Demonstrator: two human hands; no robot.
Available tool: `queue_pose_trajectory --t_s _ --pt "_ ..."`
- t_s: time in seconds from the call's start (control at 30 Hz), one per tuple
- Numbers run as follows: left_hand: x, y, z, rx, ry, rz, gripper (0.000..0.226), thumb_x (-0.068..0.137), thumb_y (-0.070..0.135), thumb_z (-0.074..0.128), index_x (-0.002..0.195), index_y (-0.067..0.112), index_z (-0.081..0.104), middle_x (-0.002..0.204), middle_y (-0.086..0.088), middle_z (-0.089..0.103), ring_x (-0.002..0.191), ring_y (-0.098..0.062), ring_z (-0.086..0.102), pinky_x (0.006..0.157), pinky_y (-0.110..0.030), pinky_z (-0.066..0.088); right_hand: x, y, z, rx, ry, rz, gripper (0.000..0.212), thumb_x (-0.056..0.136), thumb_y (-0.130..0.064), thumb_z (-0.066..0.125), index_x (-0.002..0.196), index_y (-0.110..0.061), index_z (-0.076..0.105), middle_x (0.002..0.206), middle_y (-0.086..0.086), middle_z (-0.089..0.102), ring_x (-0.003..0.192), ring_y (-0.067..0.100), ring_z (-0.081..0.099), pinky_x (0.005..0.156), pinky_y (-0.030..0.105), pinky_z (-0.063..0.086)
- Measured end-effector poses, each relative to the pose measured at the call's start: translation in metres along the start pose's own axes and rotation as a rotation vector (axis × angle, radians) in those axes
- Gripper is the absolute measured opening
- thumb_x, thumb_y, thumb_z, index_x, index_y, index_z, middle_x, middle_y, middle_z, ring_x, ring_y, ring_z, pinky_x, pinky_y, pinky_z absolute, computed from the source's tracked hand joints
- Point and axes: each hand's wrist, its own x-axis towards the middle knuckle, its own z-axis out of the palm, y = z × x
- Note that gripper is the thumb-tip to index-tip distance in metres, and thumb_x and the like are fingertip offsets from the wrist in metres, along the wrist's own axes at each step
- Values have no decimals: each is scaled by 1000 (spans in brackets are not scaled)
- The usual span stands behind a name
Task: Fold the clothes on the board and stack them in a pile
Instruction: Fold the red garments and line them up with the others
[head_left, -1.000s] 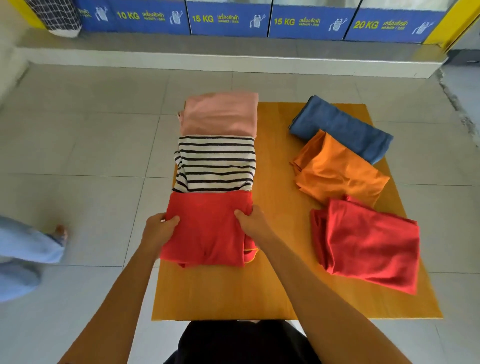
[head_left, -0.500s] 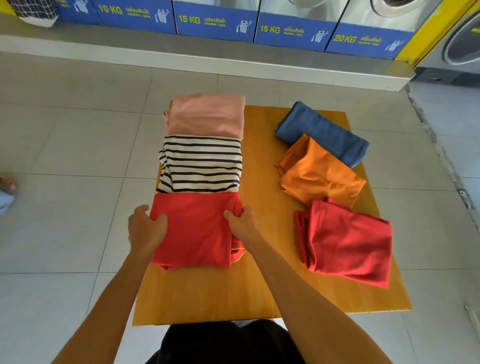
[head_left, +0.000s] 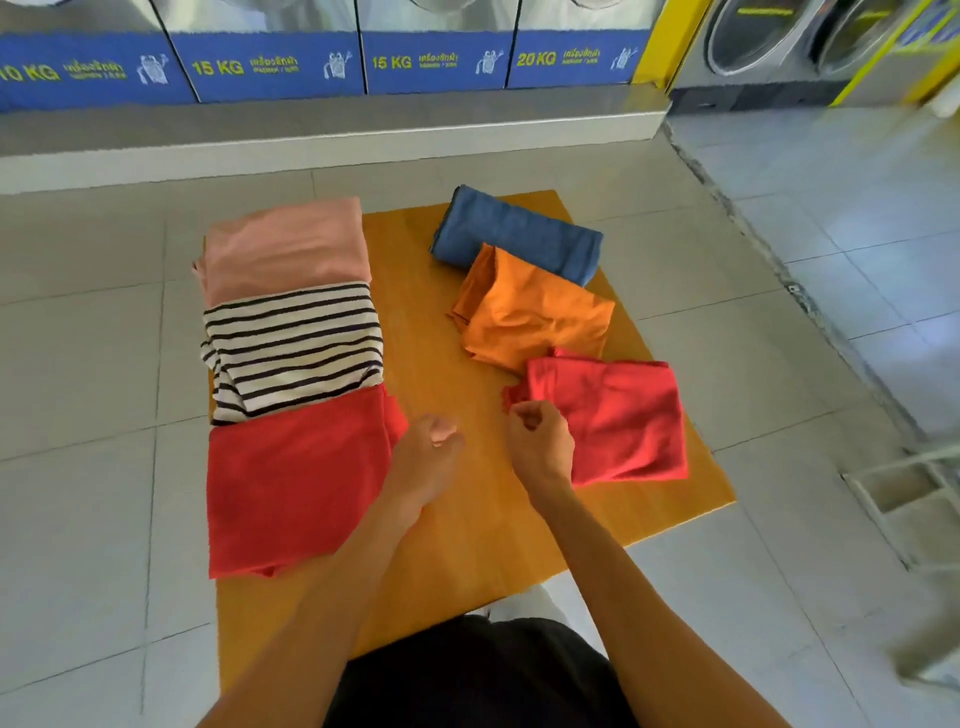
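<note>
Red and loosely bunched, the unfolded shirt (head_left: 613, 415) lay at the wooden board's (head_left: 441, 332) near right. The right hand (head_left: 540, 441) pinched its near-left corner; the left hand (head_left: 426, 452) hovered curled, empty. Soft and light, it would likely handle best gripped by its corners.

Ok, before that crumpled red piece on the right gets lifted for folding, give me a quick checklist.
1. Right hand at the crumpled red garment's near-left edge: ok.
2. Grip closed on cloth: cannot tell.
3. Left hand off the folded red garment, carrying nothing: ok.
4. Orange garment free of the red one: not ok, edges overlap.
5. Bare board in front for folding: ok.
6. Left row, striped shirt and pink garment, tidy: ok.
</note>
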Motion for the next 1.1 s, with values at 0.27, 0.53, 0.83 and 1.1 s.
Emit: queue_pose_trajectory --t_s 0.27,0.53,0.83,1.1 --pt "27 16 75 92 -51 -119 49 93 28 57 134 2 50 131 -13 58 119 -27 55 88 -28 40 54 35 -112 63 165 82 14 89 -9 60 101 -10 67 93 3 69 86 20 63 75 33 52" --pt "38 48 148 -41 70 -243 63 90 32 65 139 0 46 143 -18 51 128 -32 51 104 -36 41 124 66 -184 -181 -29 203 54 90 -31 66 133 -5 46 131 16 57 107 29 56 83 39 49" --pt "36 38 175 -136 73 -397 88 77 63 67 145 13 43 147 -8 48 132 -29 48 109 -40 38 157 90 -186 46 -373 366 92 66 -64 82 127 -1 57 114 17 70 101 32 70 88 48 60" --pt "-19 13 158 -490 71 -451 82 61 60 81 130 24 58 124 4 64 111 -22 61 105 -41 44 131 94 -164 159 -583 413 46 82 -22 80 122 -6 65 110 18 74 103 35 71 93 52 57"
